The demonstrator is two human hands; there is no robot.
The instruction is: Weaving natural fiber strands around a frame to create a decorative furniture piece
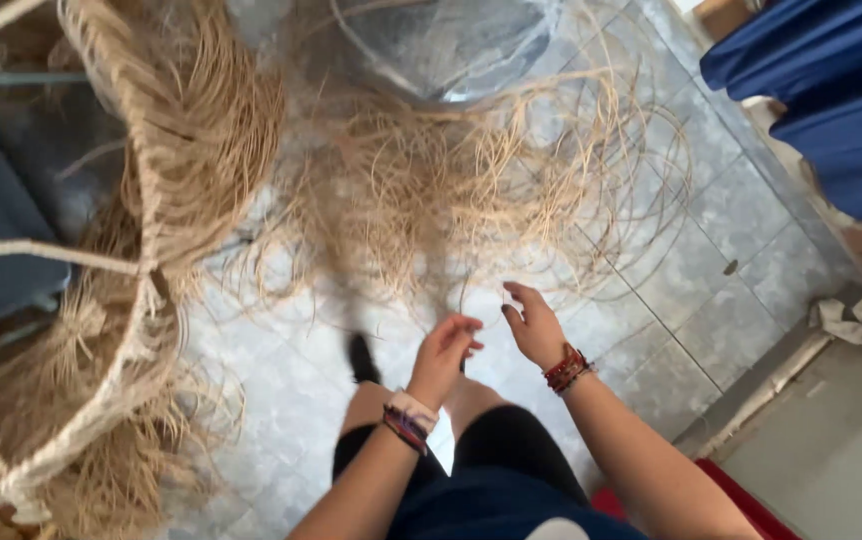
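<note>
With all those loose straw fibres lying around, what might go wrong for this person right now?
1. The tangled pile of pale fibres spreads over the tiled floor right in front of the person's feet, so a foot may catch or slip on it.
2. The left hand and right hand seem to pinch a very thin strand; it may snap or slip free.
3. Fibres hanging from the woven frame might snag on the pile.
</note>
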